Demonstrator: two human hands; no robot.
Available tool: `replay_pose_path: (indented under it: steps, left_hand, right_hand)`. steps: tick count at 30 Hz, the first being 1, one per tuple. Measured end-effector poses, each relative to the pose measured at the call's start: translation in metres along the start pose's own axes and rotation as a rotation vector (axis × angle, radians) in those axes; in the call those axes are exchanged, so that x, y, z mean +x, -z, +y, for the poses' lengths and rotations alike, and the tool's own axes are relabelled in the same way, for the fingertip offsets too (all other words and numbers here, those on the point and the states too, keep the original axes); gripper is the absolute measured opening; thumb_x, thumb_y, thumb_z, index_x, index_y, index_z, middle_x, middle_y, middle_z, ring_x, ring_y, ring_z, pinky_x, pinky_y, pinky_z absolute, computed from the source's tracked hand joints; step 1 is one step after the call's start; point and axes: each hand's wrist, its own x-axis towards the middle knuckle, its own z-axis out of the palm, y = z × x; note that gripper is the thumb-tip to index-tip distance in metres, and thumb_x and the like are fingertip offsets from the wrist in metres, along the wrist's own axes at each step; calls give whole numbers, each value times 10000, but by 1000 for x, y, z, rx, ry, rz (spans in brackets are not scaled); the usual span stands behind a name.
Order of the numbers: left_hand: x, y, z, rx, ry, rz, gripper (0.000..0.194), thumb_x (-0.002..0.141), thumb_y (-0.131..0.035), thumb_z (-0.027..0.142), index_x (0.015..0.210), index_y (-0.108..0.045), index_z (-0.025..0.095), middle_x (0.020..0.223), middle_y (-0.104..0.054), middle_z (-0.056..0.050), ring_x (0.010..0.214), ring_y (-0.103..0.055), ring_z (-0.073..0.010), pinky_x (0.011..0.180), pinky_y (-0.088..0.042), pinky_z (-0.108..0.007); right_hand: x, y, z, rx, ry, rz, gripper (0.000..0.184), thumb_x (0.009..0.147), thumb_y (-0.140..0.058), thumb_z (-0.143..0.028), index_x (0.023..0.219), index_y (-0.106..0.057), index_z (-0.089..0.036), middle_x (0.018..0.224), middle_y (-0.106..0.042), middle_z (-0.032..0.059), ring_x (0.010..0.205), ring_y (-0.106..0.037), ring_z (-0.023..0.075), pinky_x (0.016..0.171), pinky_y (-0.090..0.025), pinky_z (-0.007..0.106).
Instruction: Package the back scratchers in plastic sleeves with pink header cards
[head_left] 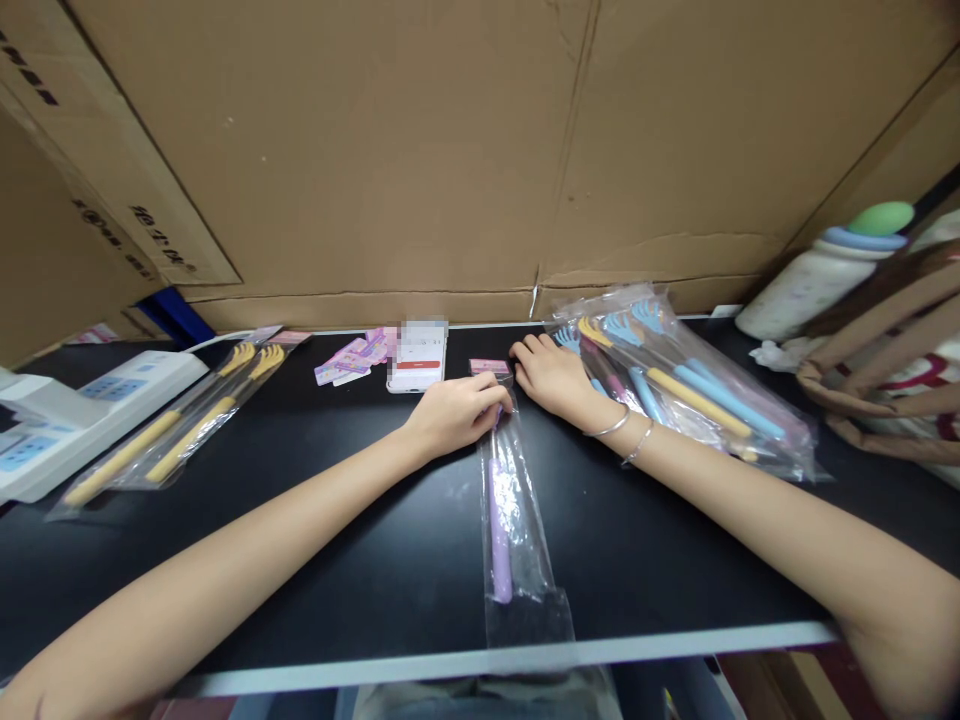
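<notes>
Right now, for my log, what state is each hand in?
Left hand: closed on the upper end of the bagged purple tool.
Right hand: open, resting on the table, nothing visibly held.

Both forearms are bare as far up as they show. The left forearm (247,545) is slim and widens toward the lower left corner, where a short dark line (39,706) marks it near the edge of view; what that line is cannot be told. The left hand (457,410) is bare, as is the right hand (553,375), both with slender fingers. Two silver-coloured pieces circle the right wrist: a smooth, rounded bangle (613,427) nearer the hand, and a thinner bracelet (643,443) just beside it, its finer detail too small to read.
</notes>
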Motion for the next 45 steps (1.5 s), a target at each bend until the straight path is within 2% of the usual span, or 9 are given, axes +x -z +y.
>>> replay_pose_path:
  steps: [17,29,36,42,45]
  left_hand:
    - [1,2,-1,-66,13,-28,218,876,-414,195,918,-626,222,926,-624,-2,684,-591,-98,563,-406,-208]
    - [2,-1,1,-25,-62,62,205,848,-439,127,843,-628,207,817,-652,25,738,-615,-97,594,-412,-196]
    - [-6,10,0,130,-174,8,194,863,-432,163,873,-622,197,741,-636,11,675,-572,-113,531,-367,-208]
    - [-27,22,-6,98,-91,-76,269,910,-402,249,1108,-584,235,841,-606,-18,691,-580,-108,574,-420,-196]
    - [-31,26,-5,35,-65,-127,277,917,-400,269,1136,-568,244,924,-614,-26,748,-600,-110,632,-462,-206]
  right_hand:
    - [1,0,1,-33,30,0,239,892,-367,-211,1009,-559,-131,1007,-588,120,951,-491,236,663,-333,300]
    - [1,1,0,-52,41,-34,246,903,-354,-229,1013,-553,-135,975,-591,125,929,-496,240,654,-295,295]
    - [1,2,-1,-62,59,-49,243,908,-349,-226,999,-554,-132,931,-601,132,890,-510,243,636,-272,305]
    - [1,2,-1,-71,84,-38,229,901,-362,-212,997,-553,-130,920,-606,125,877,-516,243,623,-268,303]
    - [2,1,-1,-75,83,-40,233,905,-356,-217,983,-557,-129,916,-607,125,876,-519,243,621,-271,305]
